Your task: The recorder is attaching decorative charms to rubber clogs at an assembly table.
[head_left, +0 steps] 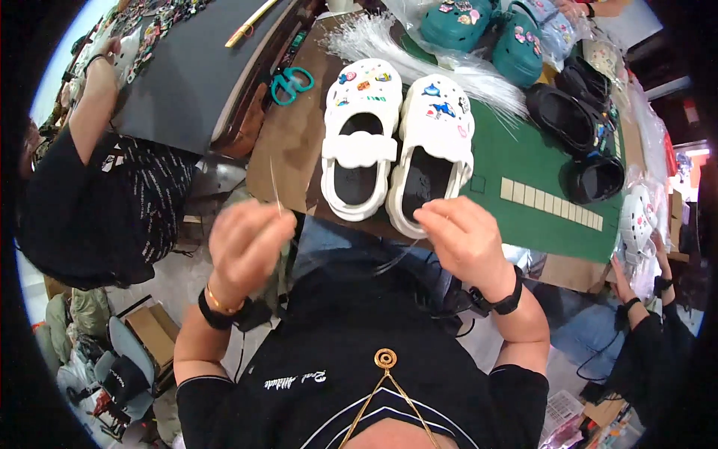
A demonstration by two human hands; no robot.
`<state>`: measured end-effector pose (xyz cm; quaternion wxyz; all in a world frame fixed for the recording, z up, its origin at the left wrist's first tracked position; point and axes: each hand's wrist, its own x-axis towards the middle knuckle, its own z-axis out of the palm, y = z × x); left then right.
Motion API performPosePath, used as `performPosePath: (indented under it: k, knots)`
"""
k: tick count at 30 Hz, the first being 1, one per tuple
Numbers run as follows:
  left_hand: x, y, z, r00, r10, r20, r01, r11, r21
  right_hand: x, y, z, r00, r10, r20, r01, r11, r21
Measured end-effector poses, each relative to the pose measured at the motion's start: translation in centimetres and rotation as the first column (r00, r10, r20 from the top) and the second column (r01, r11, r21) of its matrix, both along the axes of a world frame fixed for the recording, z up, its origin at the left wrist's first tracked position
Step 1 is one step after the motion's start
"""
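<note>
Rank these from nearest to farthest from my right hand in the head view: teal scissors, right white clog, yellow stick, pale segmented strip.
From the right hand:
1. Right white clog, just beyond it, upper left.
2. Pale segmented strip, right, on the green mat.
3. Teal scissors, upper left.
4. Yellow stick, farther up and left.

Head-worn fisheye, looking steeply down
You see your own chest at the bottom, close up, and the work surface beyond, its near edge crossing mid-view
</note>
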<state>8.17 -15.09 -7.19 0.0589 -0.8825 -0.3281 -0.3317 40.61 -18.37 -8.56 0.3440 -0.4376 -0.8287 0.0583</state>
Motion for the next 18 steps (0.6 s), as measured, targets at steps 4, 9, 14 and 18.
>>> performPosePath:
  k: [4, 9, 14, 18]
  knots:
    - [0.4, -1.0, -0.1, 0.978, -0.210, 0.002, 0.207, 0.961, -0.182, -0.3, 1.6, -0.2, 0.997, 0.052, 0.054, -0.051, 0.998, -0.024]
    - [1.9, -1.7, -1.7, 0.972, -0.234, -0.013, 0.230, 0.964, -0.130, 0.1, 2.8, 0.2, 0.996, -0.065, 0.067, 0.061, 0.996, 0.069]
    - [4.2, -1.0, -2.7, 0.969, -0.245, 0.010, 0.244, 0.959, -0.143, -0.1, 2.6, -0.8, 0.992, -0.108, 0.061, 0.107, 0.994, 0.019]
    - [6.9, 0.6, -3.4, 0.976, -0.211, 0.049, 0.214, 0.975, -0.065, -0.1, 2.0, -1.0, 0.991, -0.112, 0.079, 0.112, 0.994, -0.003]
